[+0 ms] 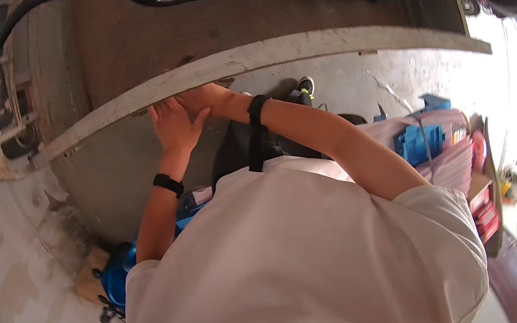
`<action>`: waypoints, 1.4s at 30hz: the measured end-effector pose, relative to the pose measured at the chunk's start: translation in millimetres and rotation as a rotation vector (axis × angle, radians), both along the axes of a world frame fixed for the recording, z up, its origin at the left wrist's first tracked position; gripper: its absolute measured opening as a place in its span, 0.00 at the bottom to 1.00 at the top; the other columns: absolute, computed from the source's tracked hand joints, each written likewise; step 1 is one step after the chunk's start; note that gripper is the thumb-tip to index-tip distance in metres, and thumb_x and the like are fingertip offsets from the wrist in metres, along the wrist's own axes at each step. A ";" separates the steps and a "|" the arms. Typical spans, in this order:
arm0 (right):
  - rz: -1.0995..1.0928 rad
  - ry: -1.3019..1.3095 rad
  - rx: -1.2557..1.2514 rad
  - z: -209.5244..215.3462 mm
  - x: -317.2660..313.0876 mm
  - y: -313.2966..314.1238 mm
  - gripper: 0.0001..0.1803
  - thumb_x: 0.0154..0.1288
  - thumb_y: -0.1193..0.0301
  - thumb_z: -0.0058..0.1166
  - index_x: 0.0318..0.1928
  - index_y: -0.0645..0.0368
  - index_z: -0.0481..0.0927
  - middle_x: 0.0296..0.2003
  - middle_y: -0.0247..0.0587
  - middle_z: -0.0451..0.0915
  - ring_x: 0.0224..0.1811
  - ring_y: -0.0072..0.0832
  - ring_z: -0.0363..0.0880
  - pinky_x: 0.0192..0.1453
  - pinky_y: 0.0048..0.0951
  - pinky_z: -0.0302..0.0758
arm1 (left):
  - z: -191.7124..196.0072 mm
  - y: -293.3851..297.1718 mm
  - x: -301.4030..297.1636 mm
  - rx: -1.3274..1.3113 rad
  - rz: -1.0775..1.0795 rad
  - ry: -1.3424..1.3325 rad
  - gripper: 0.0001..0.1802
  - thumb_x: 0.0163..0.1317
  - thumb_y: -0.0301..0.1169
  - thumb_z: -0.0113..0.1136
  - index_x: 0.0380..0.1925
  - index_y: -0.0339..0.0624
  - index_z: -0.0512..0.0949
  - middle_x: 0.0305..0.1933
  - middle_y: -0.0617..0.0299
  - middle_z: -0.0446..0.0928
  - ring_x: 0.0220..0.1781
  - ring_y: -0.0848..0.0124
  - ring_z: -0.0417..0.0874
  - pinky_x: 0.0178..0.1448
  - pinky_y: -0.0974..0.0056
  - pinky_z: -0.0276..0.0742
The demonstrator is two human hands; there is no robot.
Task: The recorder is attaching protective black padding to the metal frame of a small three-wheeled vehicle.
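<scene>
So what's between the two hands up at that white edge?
Nothing: in the head view the left hand and right hand touch, overlapping at the pale edge of the grey panel.

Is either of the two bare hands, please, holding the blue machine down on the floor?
No, both the left hand and the right hand rest against the long pale board, away from the blue machine.

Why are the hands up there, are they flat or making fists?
Flat: left hand and right hand press open against the pale beam.
</scene>
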State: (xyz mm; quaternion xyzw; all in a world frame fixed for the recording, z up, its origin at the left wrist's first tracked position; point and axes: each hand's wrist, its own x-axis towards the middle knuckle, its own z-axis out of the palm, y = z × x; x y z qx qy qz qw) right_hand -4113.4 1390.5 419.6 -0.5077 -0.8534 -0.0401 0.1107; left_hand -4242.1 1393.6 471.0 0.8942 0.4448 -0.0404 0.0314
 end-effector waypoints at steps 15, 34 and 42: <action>-0.657 -0.364 -0.001 -7.0 269.4 -173.0 0.23 0.56 0.63 0.50 0.52 0.57 0.74 0.50 0.38 0.75 0.54 0.35 0.72 0.65 0.37 0.62 | -34.7 -84.0 282.5 -0.320 -0.593 -0.467 0.60 0.30 0.62 0.73 0.56 0.28 0.62 0.54 0.39 0.70 0.55 0.46 0.72 0.58 0.47 0.68; -0.289 0.525 -0.014 -40.5 -19.3 6.0 0.09 0.51 0.68 0.55 0.34 0.55 0.81 0.30 0.42 0.83 0.35 0.38 0.82 0.41 0.35 0.77 | -64.5 50.4 -27.2 -0.205 -0.189 -0.242 0.23 0.51 0.46 0.62 0.44 0.45 0.78 0.45 0.57 0.78 0.51 0.59 0.77 0.60 0.54 0.65; -0.202 0.074 0.049 4.9 -59.7 19.0 0.12 0.52 0.68 0.53 0.39 0.55 0.79 0.31 0.33 0.81 0.37 0.27 0.82 0.39 0.30 0.77 | -51.4 59.8 -75.2 0.537 -0.432 0.438 0.41 0.57 0.60 0.50 0.55 0.32 0.69 0.52 0.54 0.72 0.60 0.63 0.68 0.73 0.55 0.43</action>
